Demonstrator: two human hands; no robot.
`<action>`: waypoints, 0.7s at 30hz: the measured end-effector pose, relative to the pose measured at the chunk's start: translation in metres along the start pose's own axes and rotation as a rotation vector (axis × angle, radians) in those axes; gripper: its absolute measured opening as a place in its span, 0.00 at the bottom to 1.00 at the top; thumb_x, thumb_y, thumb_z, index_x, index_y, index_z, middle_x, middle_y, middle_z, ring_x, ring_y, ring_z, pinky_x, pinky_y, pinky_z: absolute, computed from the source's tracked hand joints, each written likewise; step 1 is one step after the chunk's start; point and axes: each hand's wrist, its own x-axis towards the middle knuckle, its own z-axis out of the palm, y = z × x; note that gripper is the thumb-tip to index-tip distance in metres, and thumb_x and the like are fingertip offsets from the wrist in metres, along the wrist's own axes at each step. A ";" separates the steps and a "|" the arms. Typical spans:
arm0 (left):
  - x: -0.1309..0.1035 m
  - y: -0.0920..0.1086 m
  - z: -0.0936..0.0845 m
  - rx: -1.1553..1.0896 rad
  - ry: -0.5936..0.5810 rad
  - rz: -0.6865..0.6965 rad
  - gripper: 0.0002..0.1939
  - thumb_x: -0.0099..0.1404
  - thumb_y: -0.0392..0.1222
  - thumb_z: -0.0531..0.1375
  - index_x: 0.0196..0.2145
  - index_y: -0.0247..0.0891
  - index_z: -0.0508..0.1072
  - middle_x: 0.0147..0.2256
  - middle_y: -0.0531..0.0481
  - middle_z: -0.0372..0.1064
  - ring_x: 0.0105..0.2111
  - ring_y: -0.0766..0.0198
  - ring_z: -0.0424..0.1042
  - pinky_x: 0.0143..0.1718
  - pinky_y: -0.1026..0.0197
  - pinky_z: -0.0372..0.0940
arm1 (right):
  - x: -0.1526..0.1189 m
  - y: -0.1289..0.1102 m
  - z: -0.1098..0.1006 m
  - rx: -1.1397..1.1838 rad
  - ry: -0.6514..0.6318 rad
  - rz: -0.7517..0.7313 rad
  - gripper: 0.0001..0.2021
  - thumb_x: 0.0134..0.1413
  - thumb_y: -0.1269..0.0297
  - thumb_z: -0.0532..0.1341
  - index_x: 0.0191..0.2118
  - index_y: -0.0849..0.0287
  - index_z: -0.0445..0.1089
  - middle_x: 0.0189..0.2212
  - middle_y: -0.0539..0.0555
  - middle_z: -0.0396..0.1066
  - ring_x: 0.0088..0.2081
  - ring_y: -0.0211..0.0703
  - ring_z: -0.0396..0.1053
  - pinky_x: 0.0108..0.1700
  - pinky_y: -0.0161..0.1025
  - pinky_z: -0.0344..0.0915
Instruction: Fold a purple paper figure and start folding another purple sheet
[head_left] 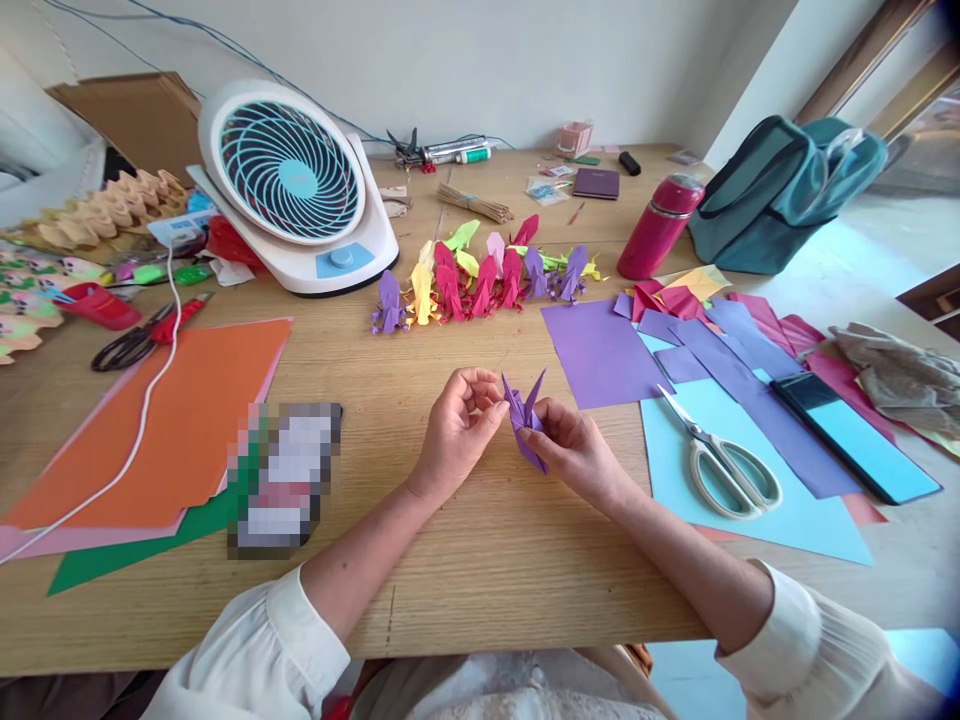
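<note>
A folded purple origami piece (529, 425) with two upright pointed flaps is held above the wooden table. My right hand (574, 445) grips its lower right side between thumb and fingers. At its left point, my left hand (466, 425) has thumb and forefinger pinched on the paper's edge, the other fingers curled. Beyond the hands stands a cluster of finished origami figures, among them a red figure (484, 285), a yellow figure (424, 295) and a purple figure (388, 303).
White-handled scissors (731, 465) and a phone (855, 435) lie on coloured paper at right, near a purple sheet (607, 355). Orange paper (172, 420) and a blurred-out device (285, 480) are at left. Behind are a fan (300, 190), a pink bottle (660, 228) and a teal bag (780, 195).
</note>
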 end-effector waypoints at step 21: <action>0.007 0.007 -0.009 0.350 -0.114 0.231 0.03 0.62 0.37 0.62 0.32 0.39 0.70 0.36 0.50 0.64 0.29 0.69 0.63 0.25 0.69 0.61 | 0.000 -0.006 -0.002 -0.076 0.021 0.027 0.16 0.56 0.49 0.62 0.31 0.57 0.64 0.23 0.45 0.56 0.24 0.34 0.52 0.26 0.35 0.49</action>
